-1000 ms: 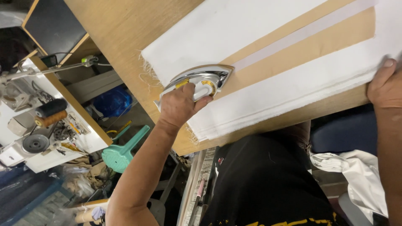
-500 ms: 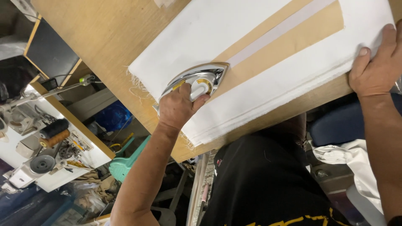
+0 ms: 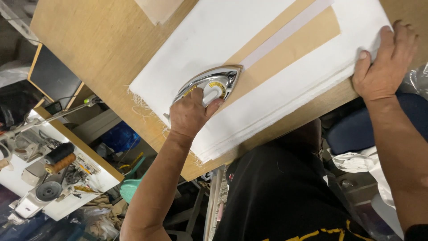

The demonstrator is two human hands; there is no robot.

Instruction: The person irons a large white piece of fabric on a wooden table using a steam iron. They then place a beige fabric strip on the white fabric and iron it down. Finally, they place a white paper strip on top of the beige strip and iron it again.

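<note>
Wooden worktable (image 3: 89, 53) carries stacked white fabric (image 3: 214, 40) with a tan paper pattern (image 3: 290, 49) and pale strip on top; a sewing machine (image 3: 53, 178) sits in the cluttered room to my left. Since a second ago my left hand (image 3: 191, 117), fist closed round the handle, has kept the chrome iron (image 3: 209, 84) at the pattern's end near the frayed edge. My right hand (image 3: 383, 62) has slid further onto the fabric's corner and now lies flat, fingers spread, gripping nothing, so pressing looks mid-pass.

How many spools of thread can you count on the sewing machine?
2: a black spool and a brown spool, lying side by side on the white sewing machine at lower left. Others may be hidden in the clutter.
</note>
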